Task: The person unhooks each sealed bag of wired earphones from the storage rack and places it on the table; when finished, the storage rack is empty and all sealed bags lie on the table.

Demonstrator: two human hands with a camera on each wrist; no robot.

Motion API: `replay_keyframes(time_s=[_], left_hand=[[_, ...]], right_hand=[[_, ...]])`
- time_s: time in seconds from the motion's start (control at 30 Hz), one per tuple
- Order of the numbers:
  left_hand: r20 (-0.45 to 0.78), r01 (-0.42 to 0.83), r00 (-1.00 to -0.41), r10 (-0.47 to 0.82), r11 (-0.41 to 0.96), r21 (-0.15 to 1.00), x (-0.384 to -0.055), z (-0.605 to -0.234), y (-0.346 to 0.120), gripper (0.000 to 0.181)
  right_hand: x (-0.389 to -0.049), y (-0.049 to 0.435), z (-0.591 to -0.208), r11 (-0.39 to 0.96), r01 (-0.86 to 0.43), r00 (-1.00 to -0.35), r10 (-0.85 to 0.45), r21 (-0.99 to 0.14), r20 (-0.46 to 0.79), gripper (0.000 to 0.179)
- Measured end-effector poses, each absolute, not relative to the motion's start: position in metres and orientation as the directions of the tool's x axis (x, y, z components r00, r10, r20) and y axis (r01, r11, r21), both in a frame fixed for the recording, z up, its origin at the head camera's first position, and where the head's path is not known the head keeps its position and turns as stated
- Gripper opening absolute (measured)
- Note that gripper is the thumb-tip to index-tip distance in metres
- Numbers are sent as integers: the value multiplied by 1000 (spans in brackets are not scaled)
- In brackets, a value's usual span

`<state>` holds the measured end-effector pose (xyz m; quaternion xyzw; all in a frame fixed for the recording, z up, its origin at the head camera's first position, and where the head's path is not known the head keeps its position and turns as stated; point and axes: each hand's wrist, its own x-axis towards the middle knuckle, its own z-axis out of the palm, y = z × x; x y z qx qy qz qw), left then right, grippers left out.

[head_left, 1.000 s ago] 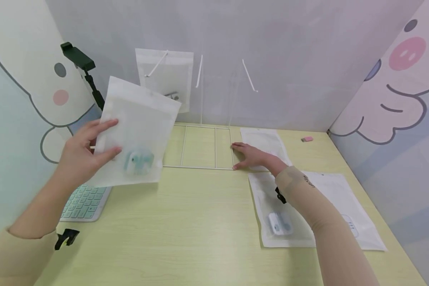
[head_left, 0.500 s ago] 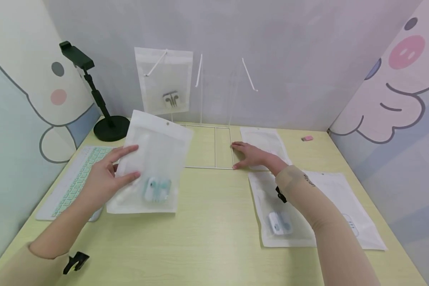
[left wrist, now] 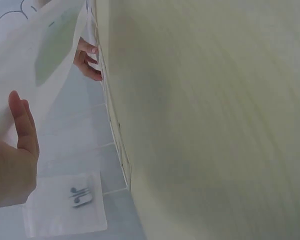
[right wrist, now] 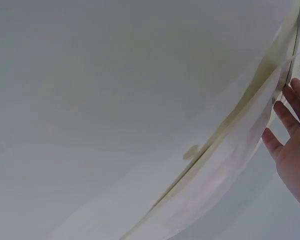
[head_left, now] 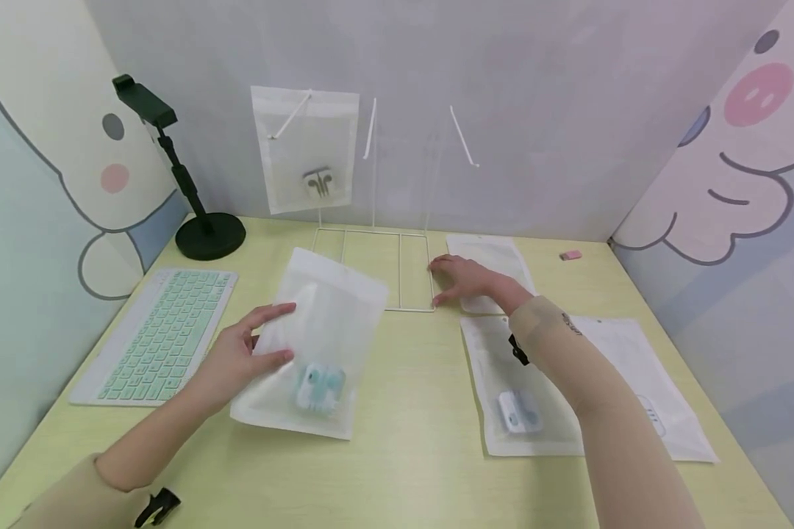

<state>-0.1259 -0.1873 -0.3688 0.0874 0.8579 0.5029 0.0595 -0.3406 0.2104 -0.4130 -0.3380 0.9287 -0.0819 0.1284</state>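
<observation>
My left hand (head_left: 238, 356) pinches the left edge of a white translucent zip bag (head_left: 334, 316) between thumb and fingers. The bag tilts over the table in front of the wire rack, and a small white-and-teal item (head_left: 320, 388) shows through its lower part. Around the right end of the rack's base (head_left: 410, 310), my right hand (head_left: 463, 281) rests with fingers spread, thumb at the front corner. From one rack hook hangs another white bag (head_left: 307, 147) with earphones (head_left: 319, 181) inside. In the right wrist view the right hand's fingers (right wrist: 287, 117) look nearly straight.
More white bags lie on the right: a small one (head_left: 490, 257) behind, and a larger one (head_left: 486, 367) and its neighbour (head_left: 615, 360) in front. A keyboard (head_left: 165, 338) and black phone stand (head_left: 210, 236) are on the left. A pink eraser-like piece (head_left: 570, 255) lies back right.
My left hand has carried the bag right, down and toward me, uncovering the keyboard, the phone stand's base and the hanging earphones bag. My right hand has stayed at the rack's end.
</observation>
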Motion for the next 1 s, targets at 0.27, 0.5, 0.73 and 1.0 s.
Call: replay_keyframes(time_s=[0.27,0.5,0.73,1.0], left_hand=[[-30,83,-972,232,463,882,-127,-388,-178,65],[-45,110,-961,274,524,844,-129,-406,-172,69],[-107,110,-937,331,574,812,-129,-418,-157,75],[-135,99,-936,325,610,786,-133,-425,-136,79]], right_hand=[[-346,208,-410,774,-605,-746,-633,-189,-207,99],[-351,209,-415,793,-584,-756,-610,-174,-238,101],[-346,208,-413,799,-570,-765,-601,-191,-231,99],[-345,208,-415,792,-576,-759,-610,-205,-227,100]])
